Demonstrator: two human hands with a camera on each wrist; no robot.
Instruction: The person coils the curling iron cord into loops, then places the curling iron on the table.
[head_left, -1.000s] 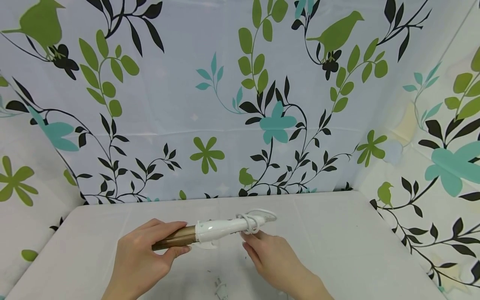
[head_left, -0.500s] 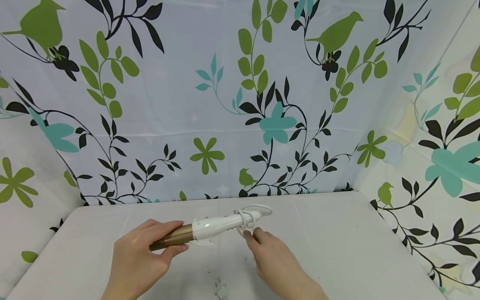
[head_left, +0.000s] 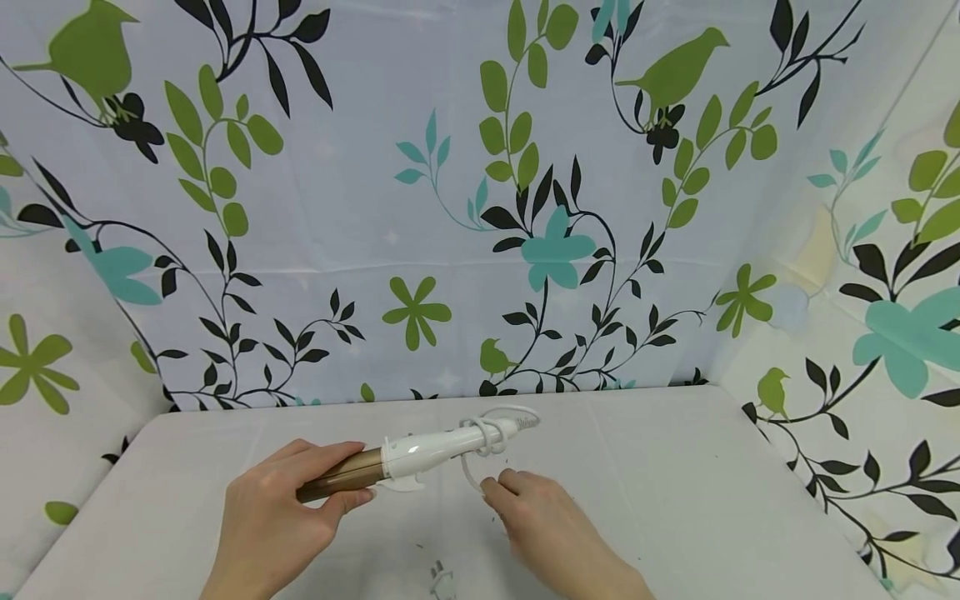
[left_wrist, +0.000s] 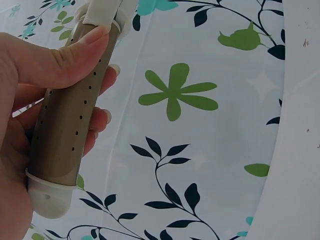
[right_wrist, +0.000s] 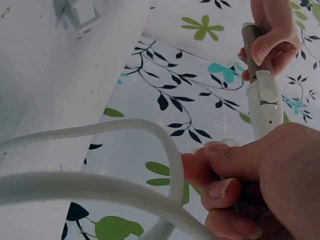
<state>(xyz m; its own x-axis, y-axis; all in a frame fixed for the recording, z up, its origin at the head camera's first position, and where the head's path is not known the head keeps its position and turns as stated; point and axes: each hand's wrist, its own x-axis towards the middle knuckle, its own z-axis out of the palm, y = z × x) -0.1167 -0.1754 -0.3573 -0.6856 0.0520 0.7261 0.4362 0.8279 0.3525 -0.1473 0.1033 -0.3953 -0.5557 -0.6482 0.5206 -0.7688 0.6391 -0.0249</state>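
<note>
A curling iron [head_left: 420, 454] with a bronze barrel and a white handle is held up over the table, slanting up to the right. My left hand [head_left: 281, 508] grips the barrel, thumb on one side and fingers on the other. In the left wrist view the barrel [left_wrist: 67, 120] shows rows of small holes and a pale end cap. The white power cord [head_left: 491, 437] is wound round the far end of the handle. Below the handle, my right hand [head_left: 547, 517] pinches a length of it with curled fingers. Loops of cord [right_wrist: 90, 129] cross the right wrist view.
A two-pin plug [head_left: 442, 581] lies on the white table [head_left: 660, 475] near the front edge, with small dark specks around it. Patterned fabric [head_left: 337, 192] with leaves and birds hangs behind the table and at both sides.
My right hand has drawn down from the handle, pulling a length of cord out from the coils. The curling iron has shifted slightly left in my left hand's steady grip.
</note>
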